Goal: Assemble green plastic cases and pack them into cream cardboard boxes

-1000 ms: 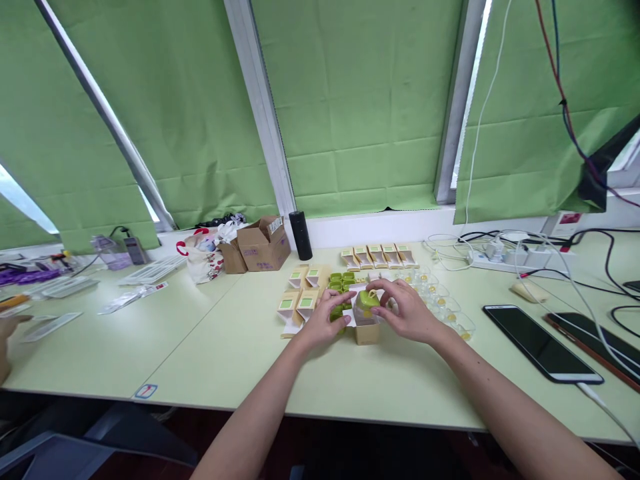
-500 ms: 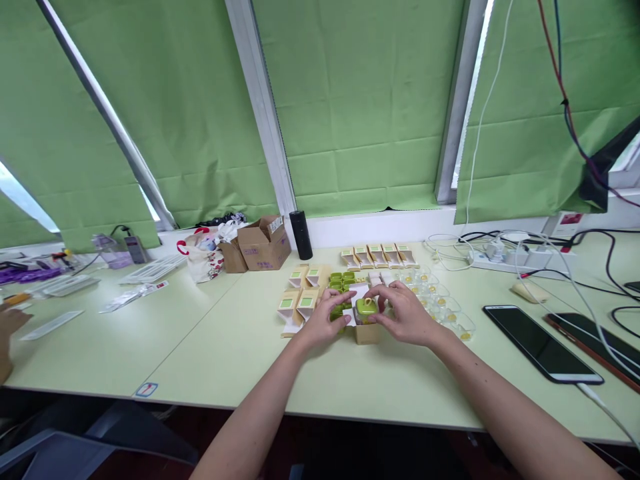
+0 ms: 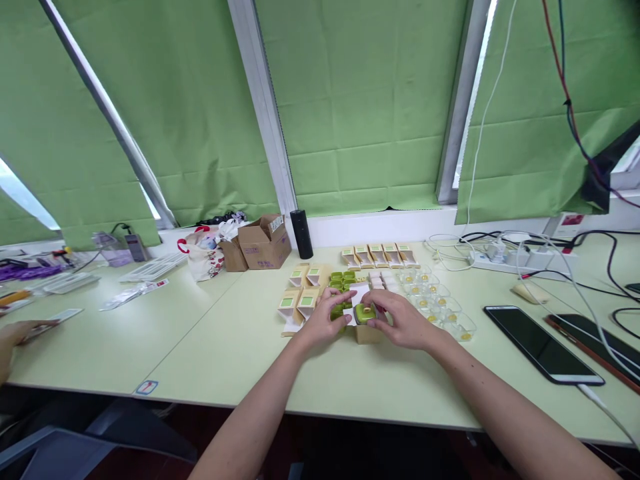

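Note:
A small green square container (image 3: pixel 365 313) with a yellow loop on its lid sits in the mouth of a small cardboard box (image 3: pixel 368 335). My right hand (image 3: pixel 403 320) grips the container from the right, fingers bent over its lid. My left hand (image 3: pixel 326 320) holds the box on its left side by the white inner flap, thumb and fingers curved around it. Just behind stand several green cups (image 3: pixel 342 277), partly hidden by my left hand. Clear plastic cups with yellow bottoms (image 3: pixel 443 302) are to the right of my right hand, and pale pink blocks (image 3: pixel 384 279) lie behind it.
Open kraft boxes stand at left (image 3: pixel 307 300) and in a back row (image 3: pixel 379 256). A black cylinder (image 3: pixel 301 235) and a carton (image 3: pixel 264 244) are farther back. Phones (image 3: pixel 543 343) and cables lie right. Another person's hand (image 3: pixel 20 333) touches a white strip at far left.
The green container has sunk slightly lower into the box, and my right fingers have come down over its lid. At far left the other person's hand has reached onto the white strip.

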A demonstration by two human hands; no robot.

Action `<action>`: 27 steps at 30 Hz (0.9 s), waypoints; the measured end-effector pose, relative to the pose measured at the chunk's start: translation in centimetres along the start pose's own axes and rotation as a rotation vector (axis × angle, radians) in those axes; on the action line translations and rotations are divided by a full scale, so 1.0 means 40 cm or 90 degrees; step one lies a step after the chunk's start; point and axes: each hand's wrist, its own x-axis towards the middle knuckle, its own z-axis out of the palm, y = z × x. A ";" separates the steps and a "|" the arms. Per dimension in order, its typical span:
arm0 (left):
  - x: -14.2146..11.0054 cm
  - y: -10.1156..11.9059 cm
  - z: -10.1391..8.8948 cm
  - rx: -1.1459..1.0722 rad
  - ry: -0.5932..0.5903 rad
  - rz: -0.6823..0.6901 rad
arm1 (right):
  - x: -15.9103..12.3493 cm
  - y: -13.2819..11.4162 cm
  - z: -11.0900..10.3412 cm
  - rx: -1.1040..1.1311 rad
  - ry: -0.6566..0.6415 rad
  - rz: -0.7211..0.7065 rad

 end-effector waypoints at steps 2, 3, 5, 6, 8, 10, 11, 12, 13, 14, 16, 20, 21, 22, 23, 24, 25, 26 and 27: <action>0.001 -0.002 0.001 -0.003 0.003 -0.002 | 0.002 0.001 0.002 0.017 0.002 -0.009; 0.001 -0.003 0.001 -0.005 0.005 -0.003 | 0.004 0.002 0.004 0.024 0.004 -0.008; 0.001 -0.003 0.002 -0.007 0.009 -0.004 | 0.007 0.005 0.008 0.034 0.011 -0.002; 0.001 -0.003 0.003 -0.007 0.011 -0.004 | 0.009 0.007 0.012 0.039 0.015 0.002; 0.000 -0.001 0.003 -0.005 0.011 -0.003 | 0.010 0.012 0.019 0.054 0.026 0.009; -0.001 0.002 0.003 0.000 0.009 -0.002 | 0.011 0.016 0.027 0.069 0.040 0.015; -0.001 0.004 0.003 0.003 0.007 -0.002 | 0.011 0.017 0.030 0.076 0.046 0.018; -0.001 0.005 0.003 0.004 0.006 -0.003 | 0.011 0.018 0.033 0.080 0.051 0.021; -0.001 0.006 0.003 0.004 0.006 -0.003 | 0.010 0.018 0.036 0.083 0.055 0.023; -0.001 0.006 0.003 0.003 0.006 -0.004 | 0.010 0.018 0.038 0.086 0.056 0.026; -0.001 0.006 0.002 0.002 0.008 -0.006 | 0.011 0.018 0.040 0.087 0.056 0.034; -0.001 0.004 0.001 0.010 0.008 -0.004 | 0.017 0.019 0.043 0.088 0.057 0.054; -0.001 0.003 0.001 0.014 0.007 -0.005 | 0.018 0.020 0.044 0.092 0.057 0.063; -0.001 0.002 0.001 0.018 0.006 -0.005 | 0.020 0.020 0.045 0.098 0.056 0.073; 0.000 0.001 0.001 0.021 0.004 -0.007 | 0.021 0.021 0.046 0.103 0.056 0.083; 0.000 0.001 0.001 0.022 0.004 -0.007 | 0.022 0.021 0.047 0.107 0.055 0.092; 0.000 0.001 0.001 0.022 0.004 -0.008 | 0.023 0.022 0.048 0.109 0.054 0.099; -0.001 0.001 0.001 0.019 0.004 -0.008 | 0.024 0.024 0.049 0.109 0.051 0.105; -0.001 0.002 0.001 0.016 0.005 -0.008 | 0.025 0.025 0.051 0.108 0.048 0.111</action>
